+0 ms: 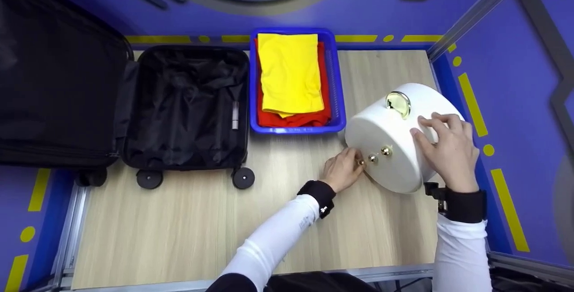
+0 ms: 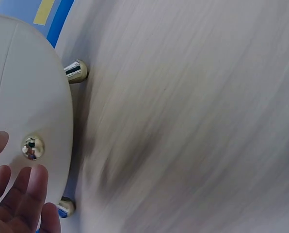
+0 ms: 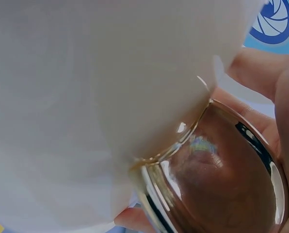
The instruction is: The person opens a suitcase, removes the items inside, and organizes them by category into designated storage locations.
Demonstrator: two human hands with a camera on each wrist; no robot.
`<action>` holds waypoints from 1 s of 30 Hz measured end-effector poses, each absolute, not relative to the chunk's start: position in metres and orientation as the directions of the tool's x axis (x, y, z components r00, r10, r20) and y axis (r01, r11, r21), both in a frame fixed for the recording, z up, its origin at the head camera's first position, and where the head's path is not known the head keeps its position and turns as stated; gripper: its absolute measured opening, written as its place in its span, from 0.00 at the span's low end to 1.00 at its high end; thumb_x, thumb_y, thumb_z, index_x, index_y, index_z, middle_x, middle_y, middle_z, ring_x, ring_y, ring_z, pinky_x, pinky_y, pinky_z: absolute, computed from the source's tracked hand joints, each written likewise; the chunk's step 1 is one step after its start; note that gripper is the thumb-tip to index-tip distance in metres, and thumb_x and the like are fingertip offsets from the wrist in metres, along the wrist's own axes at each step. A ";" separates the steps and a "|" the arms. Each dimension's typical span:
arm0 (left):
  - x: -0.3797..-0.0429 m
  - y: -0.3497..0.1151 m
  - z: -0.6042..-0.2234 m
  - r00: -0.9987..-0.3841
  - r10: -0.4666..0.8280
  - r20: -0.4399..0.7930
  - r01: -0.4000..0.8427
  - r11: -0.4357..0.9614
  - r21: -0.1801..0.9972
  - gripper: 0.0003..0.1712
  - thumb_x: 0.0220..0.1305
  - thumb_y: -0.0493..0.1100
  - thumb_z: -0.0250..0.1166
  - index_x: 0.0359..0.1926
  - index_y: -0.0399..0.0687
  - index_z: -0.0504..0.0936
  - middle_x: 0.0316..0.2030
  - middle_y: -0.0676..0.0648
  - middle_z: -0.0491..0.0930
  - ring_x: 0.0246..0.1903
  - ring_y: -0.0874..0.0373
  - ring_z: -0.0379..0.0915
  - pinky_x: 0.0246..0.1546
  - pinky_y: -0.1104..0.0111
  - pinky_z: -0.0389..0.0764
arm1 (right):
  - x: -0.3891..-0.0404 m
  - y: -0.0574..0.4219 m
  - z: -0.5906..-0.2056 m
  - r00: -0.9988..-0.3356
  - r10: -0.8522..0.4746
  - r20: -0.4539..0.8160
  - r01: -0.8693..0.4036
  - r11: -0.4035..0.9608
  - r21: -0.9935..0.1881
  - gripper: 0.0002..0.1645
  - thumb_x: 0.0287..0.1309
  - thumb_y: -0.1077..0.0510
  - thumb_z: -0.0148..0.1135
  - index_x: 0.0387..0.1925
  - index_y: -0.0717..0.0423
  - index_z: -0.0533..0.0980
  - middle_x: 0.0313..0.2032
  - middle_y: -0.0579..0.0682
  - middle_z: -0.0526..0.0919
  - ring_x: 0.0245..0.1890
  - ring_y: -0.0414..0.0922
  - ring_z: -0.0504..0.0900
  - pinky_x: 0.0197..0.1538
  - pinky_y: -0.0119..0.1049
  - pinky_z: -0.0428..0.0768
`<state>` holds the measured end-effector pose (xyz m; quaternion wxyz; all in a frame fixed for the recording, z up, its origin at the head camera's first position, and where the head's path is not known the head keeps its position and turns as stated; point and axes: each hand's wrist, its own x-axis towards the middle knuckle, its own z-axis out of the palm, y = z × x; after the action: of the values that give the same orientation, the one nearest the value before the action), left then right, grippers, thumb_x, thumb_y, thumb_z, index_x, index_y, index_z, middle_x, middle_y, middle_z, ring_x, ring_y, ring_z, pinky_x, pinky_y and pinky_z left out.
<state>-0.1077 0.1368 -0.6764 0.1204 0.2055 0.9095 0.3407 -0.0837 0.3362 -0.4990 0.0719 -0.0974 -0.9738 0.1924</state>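
Note:
A white drum-shaped container lies tipped on the table, its flat bottom and gold ball feet turned toward me. One rounded gold handle shows on its upper side. My left hand is at the bottom's lower left edge. In the left wrist view its thumb and bent fingers stand apart around a gold foot without pinching it. My right hand grips the container's right side with thumb and fingers spread. Close up in the right wrist view, its fingers lie around another shiny gold handle.
A blue basket holding a folded yellow cloth over red cloth stands behind the left hand. To the left lies an open black suitcase, its wheels toward me. Blue walls border the wooden table.

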 end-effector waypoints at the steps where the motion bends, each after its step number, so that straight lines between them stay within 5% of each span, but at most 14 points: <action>1: -0.108 0.137 -0.678 -0.888 0.451 -0.087 0.284 0.687 0.669 0.12 0.70 0.52 0.68 0.48 0.55 0.79 0.41 0.57 0.79 0.38 0.63 0.80 0.36 0.67 0.79 | -0.084 0.336 -0.499 -0.971 0.218 0.101 0.163 0.906 -0.390 0.27 0.68 0.42 0.67 0.61 0.53 0.83 0.66 0.60 0.74 0.63 0.66 0.67 0.39 0.73 0.71; 30: -0.107 0.148 -0.690 -0.891 0.425 -0.159 0.224 0.716 0.661 0.09 0.70 0.49 0.67 0.48 0.56 0.78 0.38 0.57 0.81 0.37 0.60 0.82 0.36 0.64 0.80 | -0.084 0.336 -0.500 -0.968 0.221 0.116 0.159 0.905 -0.395 0.27 0.68 0.42 0.67 0.60 0.52 0.83 0.65 0.59 0.75 0.63 0.66 0.68 0.39 0.73 0.71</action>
<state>-0.1071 0.1477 -0.6899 0.1516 0.1777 0.9139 0.3321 -0.0841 0.3356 -0.4998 0.0793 -0.0978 -0.9727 0.1949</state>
